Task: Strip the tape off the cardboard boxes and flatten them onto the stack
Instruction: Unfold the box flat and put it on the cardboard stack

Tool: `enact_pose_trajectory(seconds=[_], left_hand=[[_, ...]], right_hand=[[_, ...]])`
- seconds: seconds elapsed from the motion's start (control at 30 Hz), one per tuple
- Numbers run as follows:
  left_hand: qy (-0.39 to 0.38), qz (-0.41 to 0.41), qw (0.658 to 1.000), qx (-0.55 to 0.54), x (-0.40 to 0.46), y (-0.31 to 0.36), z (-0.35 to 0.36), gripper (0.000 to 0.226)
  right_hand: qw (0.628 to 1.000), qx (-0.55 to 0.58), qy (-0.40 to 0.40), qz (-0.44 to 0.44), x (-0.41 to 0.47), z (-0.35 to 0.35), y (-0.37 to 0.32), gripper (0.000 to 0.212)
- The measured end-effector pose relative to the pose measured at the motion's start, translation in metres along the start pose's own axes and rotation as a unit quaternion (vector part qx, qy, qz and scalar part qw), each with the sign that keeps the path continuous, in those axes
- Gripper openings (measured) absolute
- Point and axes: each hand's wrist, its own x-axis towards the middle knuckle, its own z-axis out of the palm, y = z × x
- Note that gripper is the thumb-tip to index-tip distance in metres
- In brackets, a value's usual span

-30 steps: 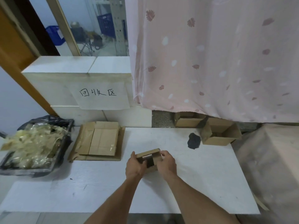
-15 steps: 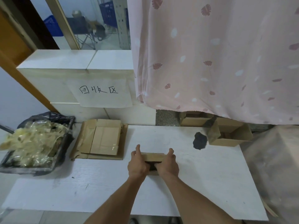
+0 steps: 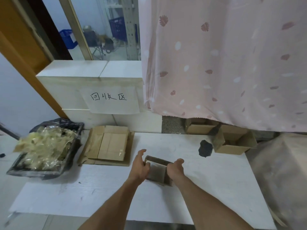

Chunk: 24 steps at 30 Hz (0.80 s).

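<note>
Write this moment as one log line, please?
step: opening small box | left hand: grips left side | right hand: grips right side | flattened stack: waiting at left

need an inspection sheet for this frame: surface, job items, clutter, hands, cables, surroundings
Surface: white table, scuffed, with a dark patch toward the far right.
Job's things: small cardboard box held over the table; stack of flattened cardboard at the far left; open cardboard box at the far right edge, another box behind it under the curtain.
Clutter: black bin left of the stack, heaped with stripped clear tape.
Grippers: left hand and right hand grip opposite ends of the small box.
Cables: nothing seen.
Surroundings: pink leaf-print curtain; white blocks with a handwritten paper sign; doorway behind.
</note>
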Motion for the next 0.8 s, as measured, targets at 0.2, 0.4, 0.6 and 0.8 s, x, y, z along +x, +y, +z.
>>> enact_pose_trajectory(seconds=[0.2, 0.4, 0.6, 0.8], left_hand=[[0.024, 0.015, 1.000, -0.009, -0.014, 0.002, -0.005, 0.045], [0.084, 0.020, 0.996, -0.029, -0.020, 0.001, -0.001, 0.046], [0.129, -0.049, 0.990, 0.028, -0.023, -0.005, 0.010, 0.026], [0.054, -0.126, 0.990, 0.041, -0.028, -0.023, 0.012, 0.033]], right_hand=[[0.996, -0.050, 0.040, -0.069, -0.009, -0.003, 0.006, 0.047], [0.980, -0.038, 0.111, -0.162, -0.011, -0.003, 0.015, 0.031], [0.982, -0.109, 0.093, -0.124, -0.015, 0.000, 0.026, 0.016], [0.994, -0.012, -0.078, 0.078, -0.019, 0.014, 0.045, 0.073]])
